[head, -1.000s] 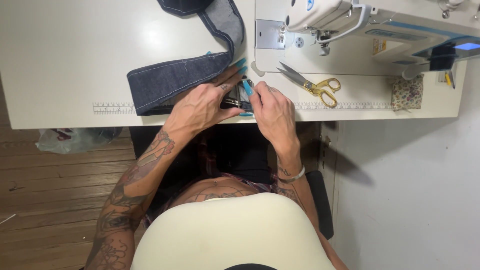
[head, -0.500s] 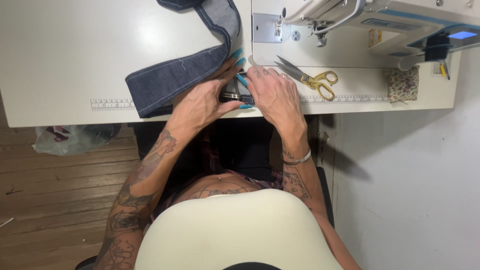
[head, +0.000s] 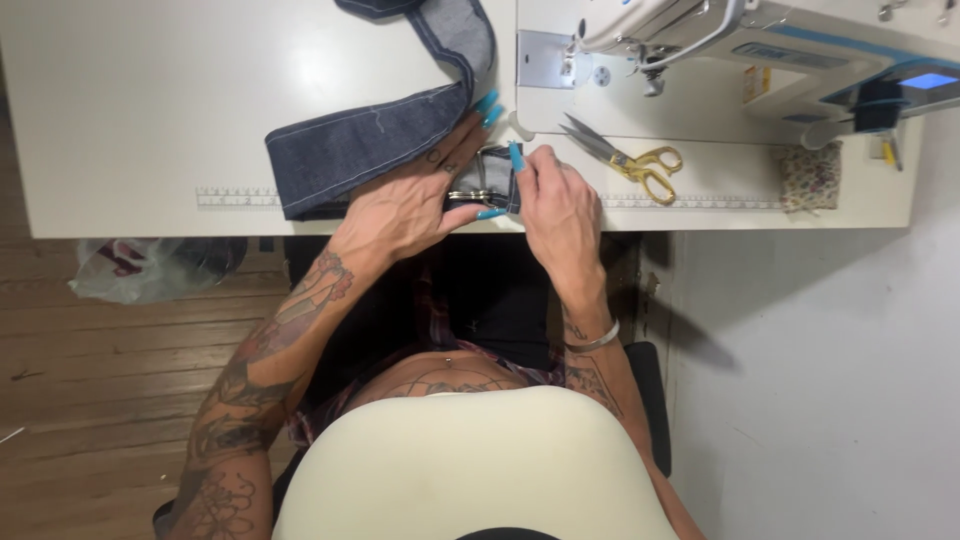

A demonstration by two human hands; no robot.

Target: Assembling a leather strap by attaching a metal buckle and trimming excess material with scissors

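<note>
denim strip (head: pixel 370 150) lies flat on the white sewing table (head: pixel 150 110), its near end folded at the table's front edge; left hand (head: pixel 410 200) presses that fold, right hand (head: pixel 555 200) pinches it, a metal ring (head: pixel 468 194) between them. nothing lies under the sewing machine (head: pixel 700 40); gold-handled scissors (head: pixel 625 158) lie beside it. no containers visible
</note>
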